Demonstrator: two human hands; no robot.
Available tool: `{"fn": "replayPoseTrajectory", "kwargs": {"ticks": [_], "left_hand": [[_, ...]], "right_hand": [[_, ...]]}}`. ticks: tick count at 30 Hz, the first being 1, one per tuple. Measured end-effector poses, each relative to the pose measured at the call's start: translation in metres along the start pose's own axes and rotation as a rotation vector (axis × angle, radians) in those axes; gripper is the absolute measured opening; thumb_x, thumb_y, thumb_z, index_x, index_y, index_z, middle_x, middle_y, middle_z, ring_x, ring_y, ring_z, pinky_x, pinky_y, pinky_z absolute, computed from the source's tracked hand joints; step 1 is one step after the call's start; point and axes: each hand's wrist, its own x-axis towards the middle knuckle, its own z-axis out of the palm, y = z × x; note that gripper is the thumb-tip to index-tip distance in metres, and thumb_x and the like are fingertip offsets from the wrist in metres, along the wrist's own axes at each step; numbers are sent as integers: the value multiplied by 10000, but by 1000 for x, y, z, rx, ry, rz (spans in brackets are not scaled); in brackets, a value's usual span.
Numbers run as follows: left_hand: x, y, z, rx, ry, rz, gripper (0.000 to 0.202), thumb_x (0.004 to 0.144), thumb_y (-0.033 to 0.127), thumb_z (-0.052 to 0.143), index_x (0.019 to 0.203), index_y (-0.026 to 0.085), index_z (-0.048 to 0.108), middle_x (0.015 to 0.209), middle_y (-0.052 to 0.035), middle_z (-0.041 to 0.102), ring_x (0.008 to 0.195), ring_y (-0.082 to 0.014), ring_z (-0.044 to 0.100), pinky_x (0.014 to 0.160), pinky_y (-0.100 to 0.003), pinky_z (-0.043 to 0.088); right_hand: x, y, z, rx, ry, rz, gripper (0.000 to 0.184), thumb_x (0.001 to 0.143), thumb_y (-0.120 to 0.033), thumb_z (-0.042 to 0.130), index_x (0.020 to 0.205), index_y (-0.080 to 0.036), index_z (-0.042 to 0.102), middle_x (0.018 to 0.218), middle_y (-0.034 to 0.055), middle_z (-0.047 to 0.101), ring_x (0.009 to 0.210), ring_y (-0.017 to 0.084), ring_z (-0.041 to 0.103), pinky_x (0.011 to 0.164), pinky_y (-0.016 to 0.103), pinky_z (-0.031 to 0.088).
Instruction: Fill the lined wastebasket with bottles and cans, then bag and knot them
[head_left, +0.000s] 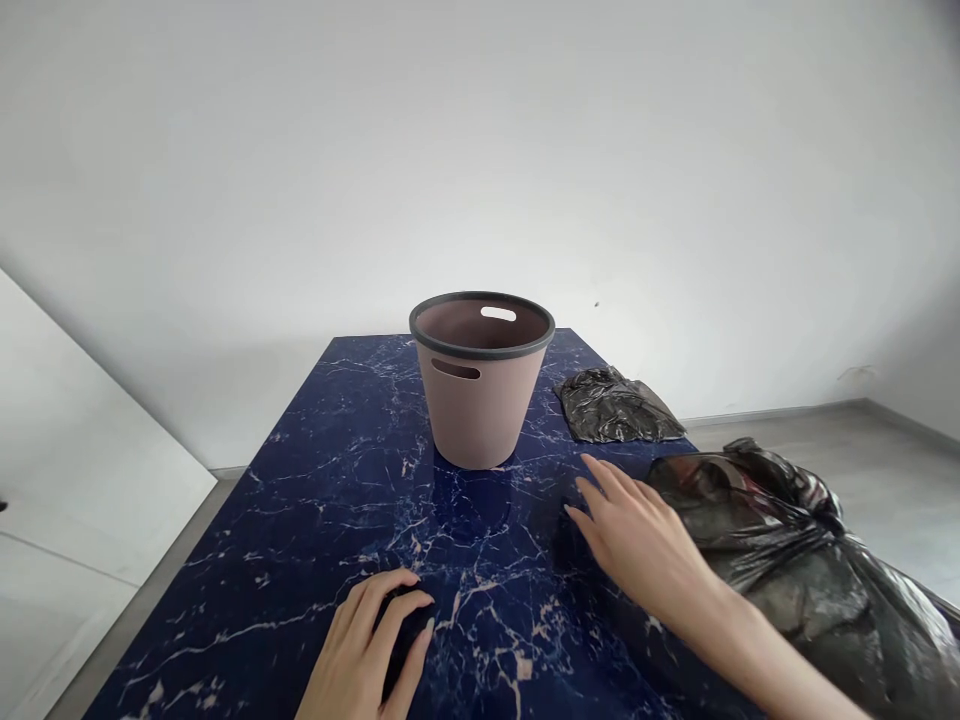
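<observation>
A taupe plastic bin (481,400) with a dark grey rim and oval handle slots stands upright and empty on the dark blue marbled table (315,500). My left hand (371,645) rests near the table's front edge, fingers curled round a small dark object I cannot make out. My right hand (637,535) lies open with fingers stretched out flat, just left of a filled, tied black rubbish bag (795,570) at the table's right. A folded black bag (615,405) lies flat to the right of the bin.
A plain white wall stands behind the table. A white panel (67,480) leans at the left. Grey floor (862,470) shows at the right beyond the table's edge.
</observation>
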Motion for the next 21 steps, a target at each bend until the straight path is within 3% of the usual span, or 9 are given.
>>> {"fn": "replayPoseTrajectory", "kwargs": {"ticks": [3, 7, 10, 12, 17, 21], "left_hand": [[0, 0, 0, -14, 18, -15, 245, 1091, 459, 542, 1265, 379, 694, 1362, -40, 698, 1255, -319, 699, 962, -486, 669], [2, -1, -1, -6, 10, 32, 223, 1088, 431, 553, 1249, 366, 692, 1334, -43, 705, 1225, -307, 714, 947, -458, 669], [4, -2, -2, 9, 4, 64, 222, 1085, 412, 560, 1260, 360, 686, 1328, -46, 705, 1222, -295, 719, 947, -440, 671], [4, -2, -3, 11, 6, 69, 223, 1089, 409, 556, 1262, 350, 683, 1328, -54, 701, 1221, -292, 718, 956, -440, 665], [1, 0, -1, -6, 29, 48, 227, 1098, 419, 536, 1249, 337, 685, 1340, -69, 691, 1235, -301, 702, 970, -455, 647], [1, 1, -2, -20, 44, 60, 214, 1097, 408, 533, 1216, 333, 694, 1313, -63, 701, 1215, -298, 712, 949, -454, 655]], "right_hand": [[23, -25, 14, 61, -84, 136, 511, 1116, -307, 369, 1458, -54, 651, 1730, 217, 378, 1582, 412, 395, 1176, 589, 463], [59, -27, 41, 134, -108, 332, 571, 1107, -369, 424, 1485, 23, 595, 1765, 286, 238, 1618, 495, 264, 1185, 655, 402], [78, -17, 59, 157, -67, 418, 667, 1113, -445, 398, 1523, 63, 534, 1762, 328, 191, 1608, 509, 275, 1199, 634, 386], [84, -11, 65, 173, -34, 450, 721, 1104, -477, 418, 1530, 98, 504, 1730, 358, 253, 1590, 489, 326, 1237, 583, 360], [68, -11, 62, 207, 67, 413, 644, 1095, -416, 412, 1481, 83, 547, 1548, 349, 531, 1483, 441, 489, 1234, 552, 384], [20, -34, 48, 249, 116, 306, 538, 1084, -365, 444, 1439, 5, 607, 1455, 298, 615, 1367, 428, 600, 1093, 538, 548]]}}
